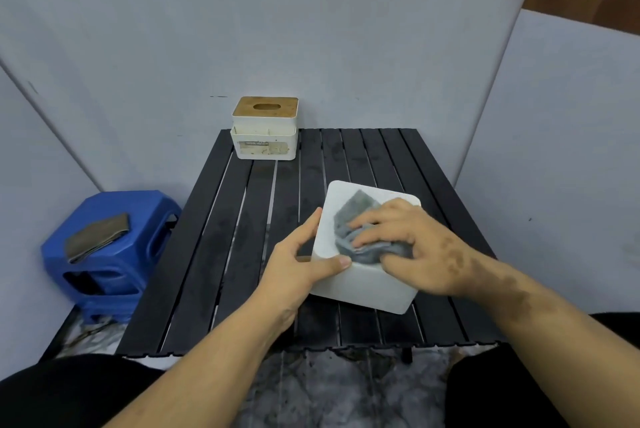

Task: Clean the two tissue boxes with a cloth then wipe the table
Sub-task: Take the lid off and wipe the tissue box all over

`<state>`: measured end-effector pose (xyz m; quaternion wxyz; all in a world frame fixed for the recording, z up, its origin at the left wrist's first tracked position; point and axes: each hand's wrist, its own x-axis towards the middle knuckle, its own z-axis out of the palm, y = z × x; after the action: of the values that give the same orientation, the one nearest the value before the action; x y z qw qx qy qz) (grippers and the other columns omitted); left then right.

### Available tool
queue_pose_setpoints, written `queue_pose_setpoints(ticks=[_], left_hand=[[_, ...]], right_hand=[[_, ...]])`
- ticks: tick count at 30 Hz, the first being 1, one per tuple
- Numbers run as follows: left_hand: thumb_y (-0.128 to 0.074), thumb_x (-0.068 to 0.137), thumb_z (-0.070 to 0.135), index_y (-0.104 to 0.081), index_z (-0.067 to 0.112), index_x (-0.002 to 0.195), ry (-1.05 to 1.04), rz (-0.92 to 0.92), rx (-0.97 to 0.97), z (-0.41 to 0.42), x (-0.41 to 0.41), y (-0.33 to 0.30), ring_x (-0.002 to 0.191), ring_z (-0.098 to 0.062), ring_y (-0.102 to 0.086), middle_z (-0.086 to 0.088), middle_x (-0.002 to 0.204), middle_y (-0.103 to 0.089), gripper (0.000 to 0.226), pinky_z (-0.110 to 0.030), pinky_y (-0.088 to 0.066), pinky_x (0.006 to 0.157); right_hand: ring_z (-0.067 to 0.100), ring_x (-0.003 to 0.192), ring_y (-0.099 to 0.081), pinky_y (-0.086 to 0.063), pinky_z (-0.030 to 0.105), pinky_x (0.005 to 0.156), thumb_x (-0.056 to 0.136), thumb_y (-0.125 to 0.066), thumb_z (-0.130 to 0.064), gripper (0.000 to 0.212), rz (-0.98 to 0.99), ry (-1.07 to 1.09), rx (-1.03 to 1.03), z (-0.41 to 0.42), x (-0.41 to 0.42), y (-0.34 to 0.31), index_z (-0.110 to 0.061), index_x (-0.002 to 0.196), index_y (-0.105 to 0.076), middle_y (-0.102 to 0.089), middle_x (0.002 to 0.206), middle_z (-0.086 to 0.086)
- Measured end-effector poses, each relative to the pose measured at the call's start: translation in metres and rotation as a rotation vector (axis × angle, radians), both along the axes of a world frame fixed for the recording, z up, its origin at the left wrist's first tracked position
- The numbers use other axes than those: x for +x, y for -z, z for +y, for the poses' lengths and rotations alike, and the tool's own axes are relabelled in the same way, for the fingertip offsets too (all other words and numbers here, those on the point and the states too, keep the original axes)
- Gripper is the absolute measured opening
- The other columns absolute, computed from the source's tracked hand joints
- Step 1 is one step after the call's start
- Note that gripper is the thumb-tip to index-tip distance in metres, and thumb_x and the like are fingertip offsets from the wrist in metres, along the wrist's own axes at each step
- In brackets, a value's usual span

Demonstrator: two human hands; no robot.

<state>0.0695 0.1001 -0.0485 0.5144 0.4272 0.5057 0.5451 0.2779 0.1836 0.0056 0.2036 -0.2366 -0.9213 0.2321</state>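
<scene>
A plain white tissue box lies near the front right of the black slatted table, its blank face turned up. My right hand presses a crumpled grey cloth onto that face, fingers curled over the cloth. My left hand grips the box's left edge, thumb on the near top corner. A second white tissue box with a wooden slotted lid stands upright at the table's far left corner, stained on its front.
A blue plastic stool stands left of the table with a folded grey-brown cloth on its seat. Grey partition walls close in behind and on both sides. My dark-clad knees sit at the table's near edge over a marbled floor.
</scene>
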Motion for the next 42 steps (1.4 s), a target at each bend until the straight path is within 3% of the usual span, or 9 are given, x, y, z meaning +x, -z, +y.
queue_pose_setpoints(ticks=[6, 13, 20, 25, 29, 32, 35, 38, 42], left_hand=[[-0.095, 0.063, 0.014, -0.055, 0.031, 0.150, -0.010, -0.018, 0.039, -0.002, 0.003, -0.003, 0.120, -0.002, -0.067, 0.019, 0.147, -0.060, 0.097, -0.016, -0.057, 0.084], [-0.090, 0.073, 0.011, -0.054, 0.034, 0.150, 0.012, -0.021, 0.035, 0.000, 0.000, 0.001, 0.125, -0.009, -0.066, 0.014, 0.146, -0.061, 0.089, -0.022, -0.058, 0.088], [-0.091, 0.064, 0.029, -0.059, 0.044, 0.143, 0.028, -0.011, 0.015, 0.003, -0.004, 0.002, 0.144, -0.014, -0.049, 0.018, 0.153, -0.054, 0.087, -0.042, -0.046, 0.114], [-0.093, 0.061, 0.031, -0.059, 0.041, 0.144, -0.010, -0.025, 0.027, 0.002, -0.004, 0.001, 0.142, -0.013, -0.051, 0.017, 0.152, -0.055, 0.091, -0.045, -0.044, 0.117], [-0.093, 0.064, 0.033, -0.057, 0.040, 0.146, -0.005, -0.013, 0.041, 0.000, -0.009, 0.003, 0.143, -0.015, -0.050, 0.014, 0.154, -0.054, 0.090, -0.046, -0.043, 0.118], [-0.093, 0.065, 0.034, -0.054, 0.042, 0.147, -0.018, -0.017, 0.034, -0.004, -0.009, 0.002, 0.137, -0.010, -0.056, 0.020, 0.150, -0.056, 0.091, -0.037, -0.049, 0.111], [-0.092, 0.069, 0.030, -0.048, 0.046, 0.150, 0.020, 0.019, 0.025, -0.010, -0.011, 0.003, 0.125, -0.017, -0.066, 0.019, 0.146, -0.061, 0.094, -0.039, -0.055, 0.103], [-0.095, 0.064, 0.023, -0.045, 0.049, 0.151, 0.036, 0.072, -0.003, -0.015, -0.016, 0.006, 0.122, -0.029, -0.067, 0.016, 0.146, -0.060, 0.103, -0.048, -0.056, 0.103], [-0.090, 0.079, 0.026, -0.045, 0.042, 0.154, 0.007, 0.064, 0.010, -0.023, -0.016, 0.005, 0.124, -0.020, -0.067, 0.018, 0.146, -0.060, 0.089, -0.046, -0.054, 0.106]], right_hand=[[0.000, 0.113, -0.056, -0.045, 0.046, 0.105, 0.068, -0.055, -0.008, 0.043, 0.146, 0.297, -0.071, 0.038, 0.051, 0.008, -0.028, 0.099, -0.077, -0.066, 0.109, -0.032], [0.016, 0.105, -0.056, -0.042, 0.023, 0.094, 0.056, -0.059, 0.002, 0.039, 0.121, 0.008, 0.067, -0.026, 0.057, 0.013, -0.024, 0.079, -0.078, -0.071, 0.110, -0.020], [0.006, 0.111, -0.064, -0.049, 0.022, 0.100, 0.070, -0.055, 0.010, 0.056, 0.309, 0.359, -0.200, 0.043, 0.054, 0.023, -0.043, 0.079, -0.072, -0.071, 0.105, -0.021], [-0.023, 0.095, -0.051, -0.037, -0.002, 0.083, 0.073, -0.049, 0.022, 0.043, 0.208, 0.339, -0.115, 0.028, 0.023, 0.003, -0.003, 0.093, -0.077, -0.070, 0.108, 0.001], [0.011, 0.106, -0.053, -0.042, 0.018, 0.093, 0.067, -0.049, 0.005, 0.042, 0.269, 0.335, 0.020, -0.025, 0.035, 0.030, -0.019, 0.090, -0.075, -0.067, 0.112, -0.017], [0.007, 0.122, -0.056, -0.043, 0.012, 0.100, 0.067, -0.060, 0.003, 0.039, 0.545, 0.372, -0.277, -0.062, 0.045, 0.051, -0.025, 0.089, -0.075, -0.064, 0.122, -0.012], [0.003, 0.134, -0.048, -0.044, 0.023, 0.107, 0.075, -0.077, 0.009, 0.052, 0.756, 0.398, -0.605, -0.077, 0.047, 0.070, -0.031, 0.107, -0.075, -0.051, 0.141, -0.012], [0.008, 0.141, -0.042, -0.037, 0.040, 0.115, 0.078, -0.082, -0.008, 0.059, 0.688, 0.359, -0.661, -0.076, 0.044, 0.081, -0.030, 0.130, -0.064, -0.047, 0.150, -0.009], [0.012, 0.140, -0.044, -0.038, 0.048, 0.116, 0.077, -0.080, -0.029, 0.061, 0.671, 0.383, -0.632, -0.078, 0.041, 0.080, -0.040, 0.132, -0.058, -0.048, 0.149, -0.010]])
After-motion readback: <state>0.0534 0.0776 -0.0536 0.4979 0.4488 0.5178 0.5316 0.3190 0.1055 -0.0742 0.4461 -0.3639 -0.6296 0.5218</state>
